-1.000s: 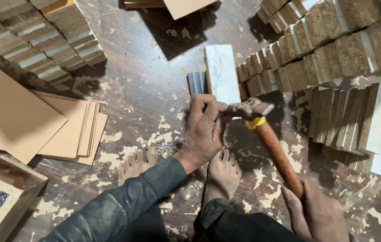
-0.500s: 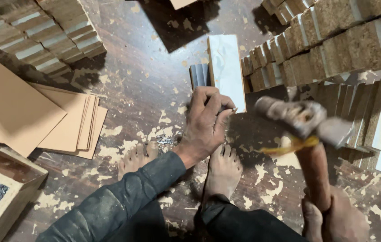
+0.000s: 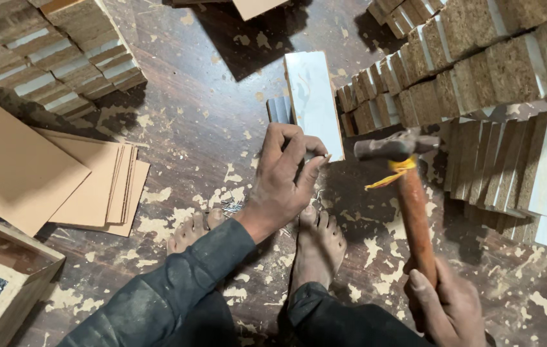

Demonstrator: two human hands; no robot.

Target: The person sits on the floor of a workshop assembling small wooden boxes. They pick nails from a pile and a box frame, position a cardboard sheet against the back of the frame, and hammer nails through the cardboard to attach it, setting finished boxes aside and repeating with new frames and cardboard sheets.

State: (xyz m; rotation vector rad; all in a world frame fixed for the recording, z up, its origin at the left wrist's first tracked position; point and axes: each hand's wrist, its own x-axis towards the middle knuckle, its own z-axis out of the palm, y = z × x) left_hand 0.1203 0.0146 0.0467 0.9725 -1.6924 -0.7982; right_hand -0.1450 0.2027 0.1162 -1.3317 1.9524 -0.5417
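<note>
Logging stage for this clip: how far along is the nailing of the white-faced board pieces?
Done, apparently: rows of chipboard pieces stacked at top right and top left. In hand: the left hand pinches at the near end of the white-faced board piece, though no nail is visible there; the right hand holds the wooden-handled hammer raised beside it. Left: loose pieces at right, brown flat sheets unused.

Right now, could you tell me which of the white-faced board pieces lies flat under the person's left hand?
The lone white board lying face-up at centre; the left hand touches its near end. The other boards stand on edge in rows, apart from it.
</note>
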